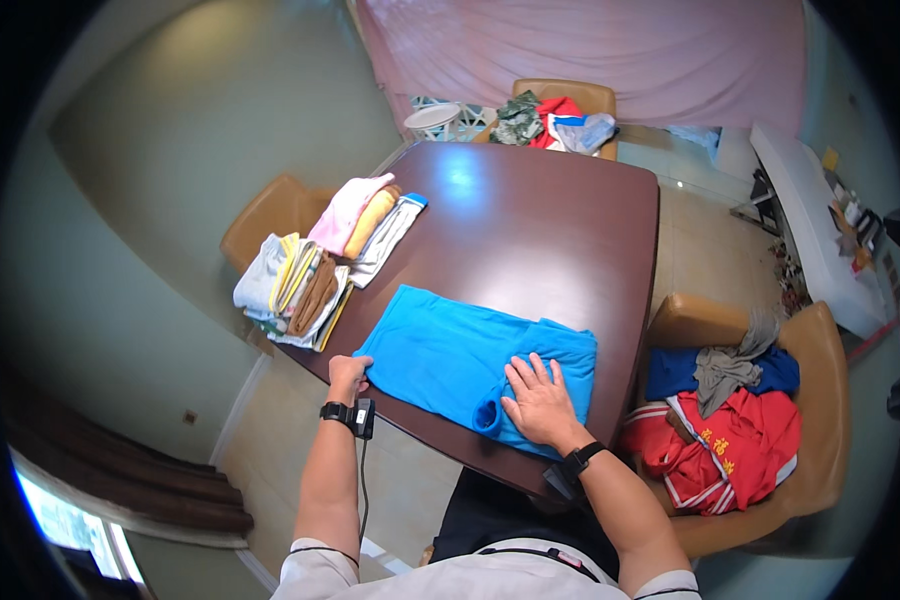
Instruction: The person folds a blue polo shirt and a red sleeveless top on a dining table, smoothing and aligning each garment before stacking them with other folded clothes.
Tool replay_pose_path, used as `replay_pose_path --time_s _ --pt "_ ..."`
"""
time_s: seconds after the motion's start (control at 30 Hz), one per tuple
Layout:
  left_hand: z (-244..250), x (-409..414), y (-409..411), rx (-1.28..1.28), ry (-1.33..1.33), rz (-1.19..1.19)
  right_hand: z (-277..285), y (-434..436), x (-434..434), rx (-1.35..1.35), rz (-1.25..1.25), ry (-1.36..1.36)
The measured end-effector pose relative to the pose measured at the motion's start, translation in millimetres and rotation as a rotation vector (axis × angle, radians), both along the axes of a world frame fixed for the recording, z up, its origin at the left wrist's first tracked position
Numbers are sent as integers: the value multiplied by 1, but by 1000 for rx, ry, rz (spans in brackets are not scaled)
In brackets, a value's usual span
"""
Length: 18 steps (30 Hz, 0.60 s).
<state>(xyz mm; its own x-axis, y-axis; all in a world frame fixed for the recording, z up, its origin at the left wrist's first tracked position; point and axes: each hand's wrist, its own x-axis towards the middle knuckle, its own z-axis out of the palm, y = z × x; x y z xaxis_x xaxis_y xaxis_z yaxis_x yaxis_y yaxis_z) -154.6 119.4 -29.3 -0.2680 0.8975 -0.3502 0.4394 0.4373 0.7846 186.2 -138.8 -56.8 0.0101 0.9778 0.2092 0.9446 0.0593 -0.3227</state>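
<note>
A bright blue garment (pixel 450 345) lies folded over on the dark brown table (pixel 540 217), close to its near edge. My left hand (pixel 350 373) pinches the garment's near left corner between thumb and fingers. Flat on the garment's right part rests my right hand (pixel 538 397), fingers spread, beside a rolled opening in the cloth. Both wrists wear black straps with small devices, and a cable hangs from the left one.
Folded clothes (pixel 292 289) and a pink folded cloth (pixel 352 214) are stacked at the table's left edge. A tan chair (pixel 817 420) at the right holds a heap of red clothes (pixel 750 442). More clothes (pixel 521 120) lie on the far chair. A white stool (pixel 433 116) stands beyond.
</note>
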Motion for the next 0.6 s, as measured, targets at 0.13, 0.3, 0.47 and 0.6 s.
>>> replay_pose_path --time_s 0.13,0.3,0.47,0.6 --pt "-6 -6 14 25 -134 -21 -1 -1 -1 75 4 14" --pt "-20 -1 20 65 -647 -11 0 -7 3 139 46 91" --pt "-26 12 18 54 -864 -21 -2 -11 11 127 139 80" --pt "-30 2 21 65 -909 38 -1 -4 8 66 180 8"
